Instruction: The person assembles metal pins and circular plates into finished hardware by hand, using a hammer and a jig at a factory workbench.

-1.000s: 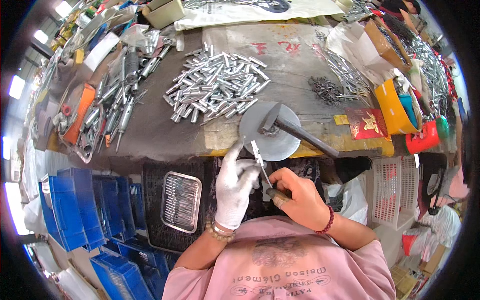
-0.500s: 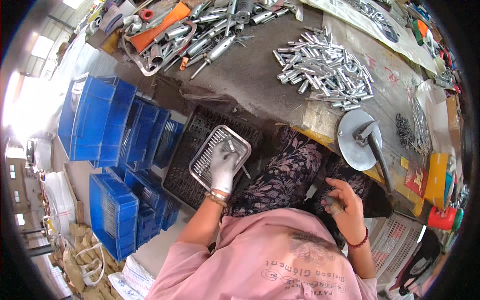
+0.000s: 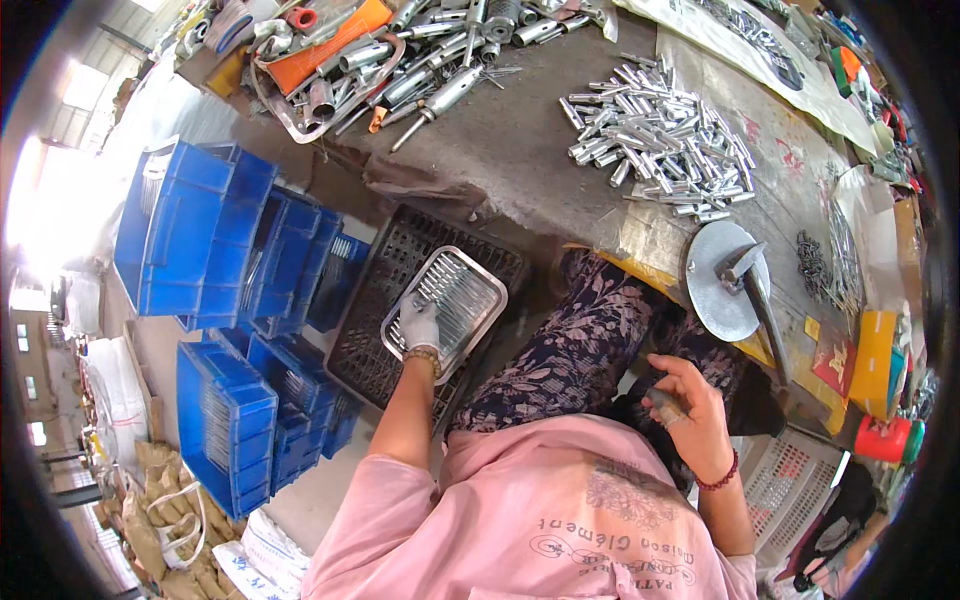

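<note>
One shallow metal tray (image 3: 458, 300) sits on a black slotted crate (image 3: 400, 300) low at the person's left side, off the near edge of the tabletop (image 3: 520, 150). It is a rounded rectangle, and its long axis runs from near-left to far-right; thin metal pieces lie inside it, too many and too small to count. The gloved left hand (image 3: 419, 325) rests on the tray's near end, fingers curled down into the pieces — whether it pinches any of them cannot be told.

The bare right hand (image 3: 690, 415) hangs over the lap, well apart from the tray, its fingers loosely bent around one small grey piece (image 3: 664, 406).

Outward to the left stand stacked blue bins (image 3: 215, 300) — at least four groups of them. On the tabletop, far right of the tray, lies one heap of short silver tubes (image 3: 660, 140), and nearer the right hand one round metal disc (image 3: 722, 280) with a dark lever across it. One orange tool (image 3: 330, 40) lies among loose steel parts at the far edge.
</note>
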{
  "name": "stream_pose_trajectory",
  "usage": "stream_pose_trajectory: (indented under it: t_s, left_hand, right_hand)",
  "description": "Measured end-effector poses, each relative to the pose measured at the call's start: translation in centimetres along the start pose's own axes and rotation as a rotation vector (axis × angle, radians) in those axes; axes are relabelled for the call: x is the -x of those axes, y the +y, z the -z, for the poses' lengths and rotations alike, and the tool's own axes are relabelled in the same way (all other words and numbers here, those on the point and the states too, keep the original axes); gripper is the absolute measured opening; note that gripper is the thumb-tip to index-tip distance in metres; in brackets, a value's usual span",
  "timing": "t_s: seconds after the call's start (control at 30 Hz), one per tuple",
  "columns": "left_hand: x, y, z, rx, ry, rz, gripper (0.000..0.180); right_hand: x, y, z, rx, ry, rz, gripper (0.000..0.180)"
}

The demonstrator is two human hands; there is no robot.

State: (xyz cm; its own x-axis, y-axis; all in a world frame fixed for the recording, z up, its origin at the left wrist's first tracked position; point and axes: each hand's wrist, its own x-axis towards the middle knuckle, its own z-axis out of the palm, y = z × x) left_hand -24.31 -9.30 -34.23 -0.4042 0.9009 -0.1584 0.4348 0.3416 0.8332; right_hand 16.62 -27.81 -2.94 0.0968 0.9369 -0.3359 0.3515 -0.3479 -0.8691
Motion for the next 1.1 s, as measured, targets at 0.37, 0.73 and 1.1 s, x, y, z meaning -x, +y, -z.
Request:
stream_pose_trajectory:
  t_s: [0.37,0.73,1.1]
  left_hand:
    - [0.5,19.4,3.2,0.079,0.164,-0.401,0.025]
    - [10.7,43.2,-6.0,-0.362,-0.328,-1.417,0.02]
    - [5.8,41.6,-7.2,-0.092,-0.455,-1.427,0.018]
  right_hand:
    - [0.5,-0.2,0.9,0.038,0.003,0.033,0.05]
    - [2.3,-0.8,2.4,0.054,0.067,0.214,0.044]
    - [4.7,0.2,12.1,0.324,0.61,0.331,0.032]
